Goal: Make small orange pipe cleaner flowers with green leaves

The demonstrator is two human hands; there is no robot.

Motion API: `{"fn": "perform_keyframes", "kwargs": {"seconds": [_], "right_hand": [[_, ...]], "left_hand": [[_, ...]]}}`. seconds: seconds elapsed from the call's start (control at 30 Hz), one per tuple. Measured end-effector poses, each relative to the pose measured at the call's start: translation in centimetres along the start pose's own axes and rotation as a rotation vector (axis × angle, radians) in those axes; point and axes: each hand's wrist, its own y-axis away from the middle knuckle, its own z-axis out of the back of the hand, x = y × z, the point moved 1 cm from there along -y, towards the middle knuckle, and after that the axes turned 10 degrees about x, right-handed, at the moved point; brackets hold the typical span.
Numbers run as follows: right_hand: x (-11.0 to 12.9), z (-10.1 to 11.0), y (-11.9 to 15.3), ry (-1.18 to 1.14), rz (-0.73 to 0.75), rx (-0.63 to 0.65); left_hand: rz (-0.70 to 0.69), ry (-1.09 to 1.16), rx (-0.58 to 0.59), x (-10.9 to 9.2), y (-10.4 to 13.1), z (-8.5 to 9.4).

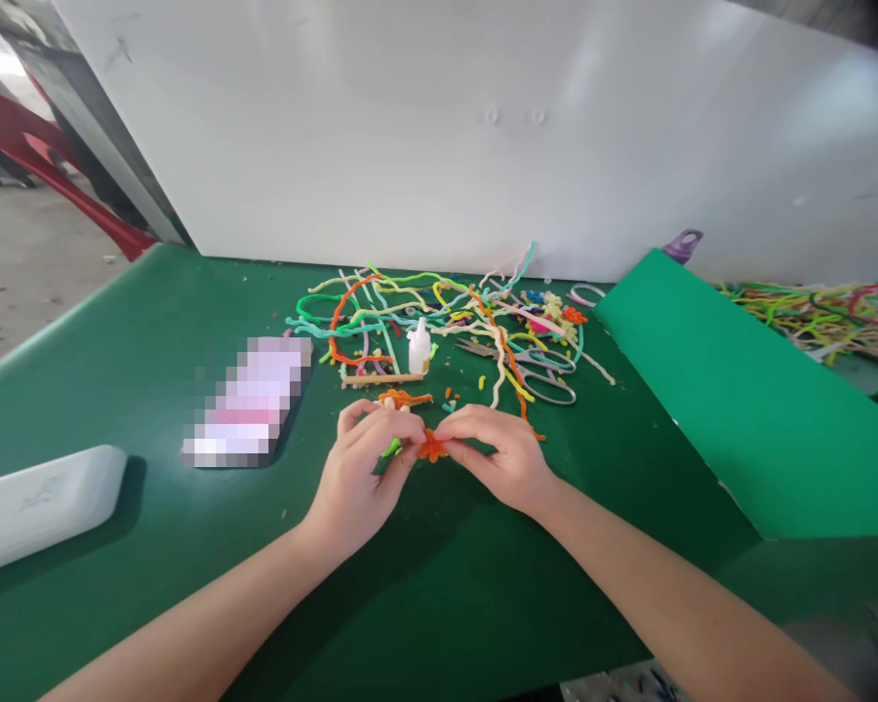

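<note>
Between my two hands is a small orange pipe-cleaner flower [432,447], pinched from both sides. My left hand [362,458] grips its left edge with thumb and fingers, and my right hand [501,456] grips its right edge. A bit of bright green pipe cleaner [392,448] shows under my left fingers. Just beyond that hand lies another orange pipe-cleaner piece [406,398]. Farther back stand a small white glue bottle [419,348] and, beside it, a thin wooden stick [382,380] lying flat. Scissors [548,375] with grey handles lie to the right.
Many coloured pipe cleaners [410,302] sprawl across the back of the green table [190,546]. A phone [253,402] and a white case [48,502] lie at left. At right rests a green board [746,409], with more pipe cleaners [826,317] behind it. A white panel [483,127] closes the back.
</note>
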Motion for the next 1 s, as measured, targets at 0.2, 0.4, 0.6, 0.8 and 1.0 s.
{"fn": "perform_keyframes", "kwargs": {"seconds": [0.2, 0.4, 0.6, 0.8, 1.0], "right_hand": [[-0.02, -0.50, 0.23, 0.116, 0.015, -0.064], [0.14, -0.71, 0.35, 0.179, -0.069, -0.182], [0.67, -0.67, 0.46, 0.259, -0.052, -0.213], [0.59, -0.84, 0.71, 0.278, 0.020, -0.141], [0.83, -0.19, 0.65, 0.232, -0.014, -0.164]], "left_hand": [[0.067, 0.053, 0.031, 0.04, 0.01, -0.40], [0.173, 0.180, -0.054, -0.07, -0.05, -0.16], [0.107, 0.154, -0.021, -0.39, -0.03, -0.03], [0.015, 0.125, -0.065, 0.13, -0.10, -0.18], [0.032, 0.118, -0.109, 0.14, -0.03, 0.04]]}}
